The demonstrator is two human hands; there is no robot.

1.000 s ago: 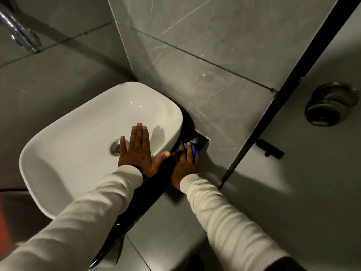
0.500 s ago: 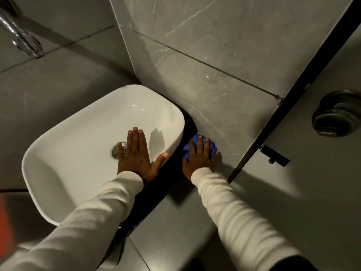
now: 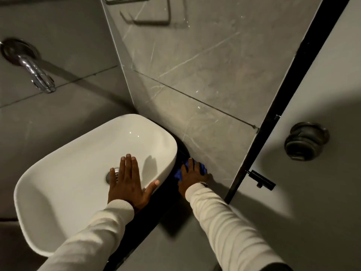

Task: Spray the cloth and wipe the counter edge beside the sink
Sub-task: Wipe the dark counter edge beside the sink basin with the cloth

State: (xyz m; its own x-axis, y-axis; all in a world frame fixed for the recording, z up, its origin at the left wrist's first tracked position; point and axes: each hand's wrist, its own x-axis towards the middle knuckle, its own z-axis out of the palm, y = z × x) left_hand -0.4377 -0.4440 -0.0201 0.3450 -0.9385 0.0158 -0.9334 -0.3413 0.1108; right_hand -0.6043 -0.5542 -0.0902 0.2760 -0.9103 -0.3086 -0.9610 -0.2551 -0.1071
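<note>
Cloth (image 3: 203,169) has slid toward one o'clock under my right hand (image 3: 190,178), fingers flat on it; left hand (image 3: 128,184) stays splayed over the sink (image 3: 58,178), so the tabletop (image 3: 168,187) corner is getting wiped

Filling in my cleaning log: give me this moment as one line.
step: wiping counter edge | right hand: pressing blue cloth beside sink | left hand: flat, over basin

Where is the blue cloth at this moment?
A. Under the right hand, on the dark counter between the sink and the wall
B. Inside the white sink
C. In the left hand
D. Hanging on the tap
A: the blue cloth shows under the right hand, pressed on the dark counter beside the sink.
</note>
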